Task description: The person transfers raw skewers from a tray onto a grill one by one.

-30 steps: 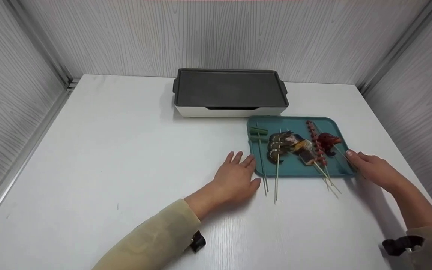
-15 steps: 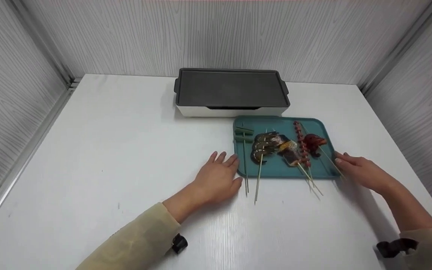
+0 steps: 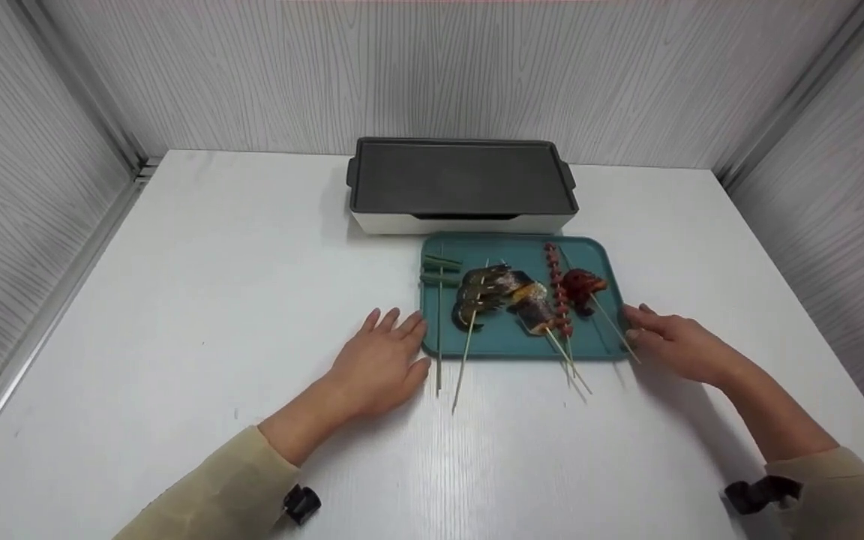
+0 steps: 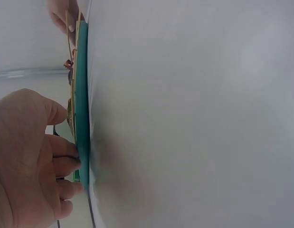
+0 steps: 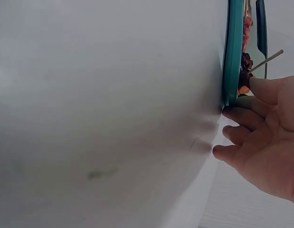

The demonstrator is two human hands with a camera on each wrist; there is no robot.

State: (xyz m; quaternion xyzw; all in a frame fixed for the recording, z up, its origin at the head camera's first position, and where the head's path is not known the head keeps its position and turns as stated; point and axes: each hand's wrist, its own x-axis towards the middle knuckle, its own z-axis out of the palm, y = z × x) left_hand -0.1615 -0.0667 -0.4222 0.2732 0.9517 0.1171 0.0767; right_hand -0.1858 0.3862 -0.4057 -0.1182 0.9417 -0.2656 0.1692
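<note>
While the left hand (image 3: 383, 367) is laid against one short side of the tray (image 3: 505, 346), fingers extended and nothing grasped, the opposite edge is touched by the right hand (image 3: 679, 345), likewise unclenched. Across the near rim, stick ends (image 3: 462, 379) are left overhanging. On the tray, green pieces (image 3: 440, 281), shrimp (image 3: 478, 294), fish (image 3: 533, 311), red beads (image 3: 556, 281) and a red lump (image 3: 580, 285) are skewered. Just beyond, a black-topped grill (image 3: 462, 180) is placed on the white table (image 3: 267, 262), near the wall (image 3: 432, 67).

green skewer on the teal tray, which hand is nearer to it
Left. The left hand is at the left edge of the tray, beside the green skewer; the right hand is at the opposite edge, with the other skewers between.
</note>
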